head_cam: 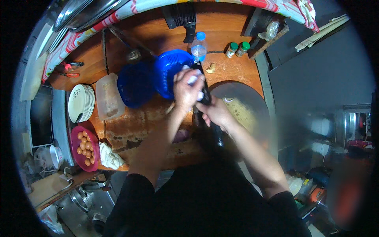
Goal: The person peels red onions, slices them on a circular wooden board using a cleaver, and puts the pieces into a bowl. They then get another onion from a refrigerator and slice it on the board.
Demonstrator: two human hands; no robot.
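My left hand (187,89) is closed around several whitish pieces (192,80), too blurred to name, at the near rim of a blue plastic basket (165,71). Just to its right, a dark cleaver (205,87) with a hole near its far corner slants away from me. My right hand (217,111) grips this cleaver, its blade beside my left fingers. A wide round pan (225,87) with pale yellowish contents (241,114) lies right of my right hand. Below that hand a black handle (219,137) sticks out. A purple onion (181,135) sits below my left wrist, partly shaded.
A second blue basket (136,84), a clear plastic box (109,97), stacked plates (80,103) and a pink bowl of eggs (75,148) stand leftward. A water bottle (199,49), ginger (211,68) and two green-lidded spice jars (237,49) are behind. A white cloth (109,155) lies at the front edge.
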